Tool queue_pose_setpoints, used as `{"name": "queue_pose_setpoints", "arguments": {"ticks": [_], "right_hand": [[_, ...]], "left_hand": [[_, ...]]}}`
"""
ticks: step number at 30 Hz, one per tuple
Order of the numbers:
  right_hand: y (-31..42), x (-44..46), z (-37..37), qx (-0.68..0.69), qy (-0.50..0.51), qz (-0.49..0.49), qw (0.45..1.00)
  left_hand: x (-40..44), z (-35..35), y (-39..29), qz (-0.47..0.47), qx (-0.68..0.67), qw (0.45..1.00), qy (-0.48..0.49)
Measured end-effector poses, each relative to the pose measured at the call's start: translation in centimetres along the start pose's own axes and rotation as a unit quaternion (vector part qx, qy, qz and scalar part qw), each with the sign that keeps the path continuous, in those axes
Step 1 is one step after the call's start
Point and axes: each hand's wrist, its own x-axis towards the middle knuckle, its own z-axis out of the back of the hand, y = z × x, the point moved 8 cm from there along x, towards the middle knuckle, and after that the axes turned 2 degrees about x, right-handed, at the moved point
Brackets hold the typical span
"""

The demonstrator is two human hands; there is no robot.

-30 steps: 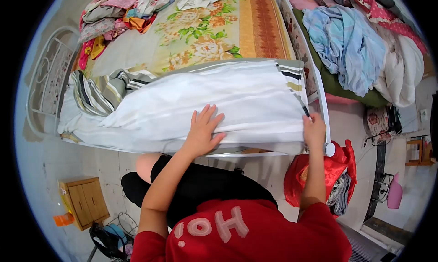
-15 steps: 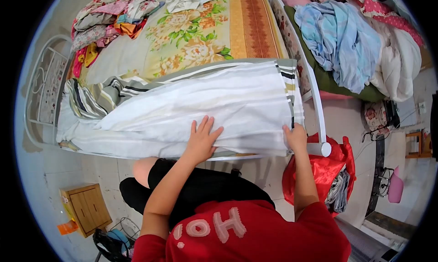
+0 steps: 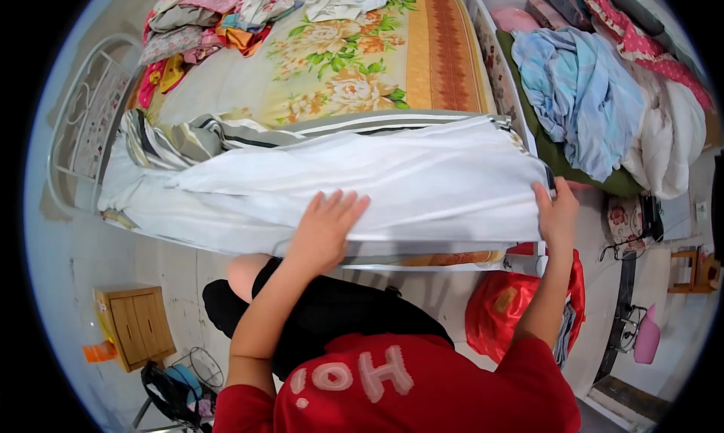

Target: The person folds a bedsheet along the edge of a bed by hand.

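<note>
A long bed sheet point(image 3: 422, 177), white underside up with grey, black and cream stripes along its far edge, lies folded across the near side of the bed. My left hand point(image 3: 326, 229) rests flat on its near half, fingers stretched out. At the sheet's right end my right hand point(image 3: 558, 211) pinches the corner, thumb on the white side. The near edge is lifted off the bed frame between my hands. Striped folds point(image 3: 177, 139) are bunched at the left end.
A floral mattress cover point(image 3: 339, 71) lies beyond the sheet. Piled clothes point(image 3: 219, 18) sit at the far left, and a light-blue cloth point(image 3: 577, 94) at right. White metal rails point(image 3: 83, 124) bound the bed. A red bag point(image 3: 494, 312) stands below my right arm; a small wooden cabinet point(image 3: 139, 327) is at lower left.
My right hand has moved right and slightly up, pulling the sheet's end toward the bed's right rail. The near edge has risen, baring the frame. My left hand stays flat on the cloth.
</note>
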Motion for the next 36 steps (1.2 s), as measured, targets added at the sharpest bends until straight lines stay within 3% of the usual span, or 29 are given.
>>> {"name": "queue_pose_setpoints", "arguments": {"ticks": [1,4,6,9,11,13,16,18,19,21,22,24,26,28,30,34,36], "right_hand": [[-0.8,-0.2,-0.2,0.001,0.002,0.003,1.000],[-5.0,-0.6,-3.0,-0.179,0.028,0.012,0.983],[-8.2,-1.0,-5.8,-0.198,0.035,0.017,0.979],[-6.1,-2.4,-9.1,-0.227,0.062,0.011,0.972],[-1.3,-4.5,-11.4,-0.246,-0.055,0.196,0.948],[2.9,-6.3,-15.5,-0.037,0.030,0.235,0.971],[10.1,-10.1,-21.6,0.109,0.123,0.304,0.938],[15.0,-12.4,-24.8,0.213,0.159,0.332,0.905],[17.3,-13.4,-26.0,0.257,0.163,0.345,0.888],[20.3,-14.9,-29.5,0.283,0.186,0.324,0.883],[21.0,-15.0,-31.4,0.304,0.203,0.293,0.884],[21.8,-15.4,-34.2,0.261,0.189,0.305,0.896],[22.1,-15.7,-35.2,0.182,0.122,0.326,0.920],[21.9,-15.8,-35.4,0.181,0.122,0.313,0.924],[21.4,-15.8,-35.3,0.181,0.121,0.296,0.930],[21.7,-16.0,-35.1,0.182,0.117,0.296,0.930],[21.6,-16.0,-35.0,0.193,0.115,0.297,0.928]], "left_hand": [[-0.4,-0.4,-0.9,-0.014,-0.031,0.999,0.031],[-1.3,-4.2,-2.2,-0.048,-0.037,0.995,0.080],[-1.8,-6.4,-1.6,-0.049,-0.039,0.994,0.087],[-2.5,-7.3,0.7,-0.015,-0.114,0.991,0.075],[-2.9,-5.4,4.8,0.040,-0.123,0.987,-0.093],[-4.4,-3.9,10.9,0.125,-0.154,0.954,-0.226],[-9.2,-1.7,21.4,0.302,-0.144,0.853,-0.400],[-13.1,-4.3,30.2,0.457,-0.239,0.731,-0.447],[-13.8,-3.8,32.1,0.463,-0.232,0.725,-0.454],[-17.1,-4.2,36.4,0.580,-0.251,0.612,-0.475],[-17.7,-4.0,38.2,0.581,-0.248,0.605,-0.484],[-18.2,-8.2,43.0,0.521,-0.522,0.434,-0.517],[-18.3,-9.5,47.4,0.484,-0.556,0.408,-0.538],[-17.8,-9.1,49.9,0.448,-0.591,0.380,-0.553],[-16.2,-8.0,50.3,0.401,-0.666,0.294,-0.557],[-14.2,-6.0,51.9,0.373,-0.739,0.261,-0.497],[-13.0,-4.5,51.9,0.343,-0.797,0.315,-0.385]]}}
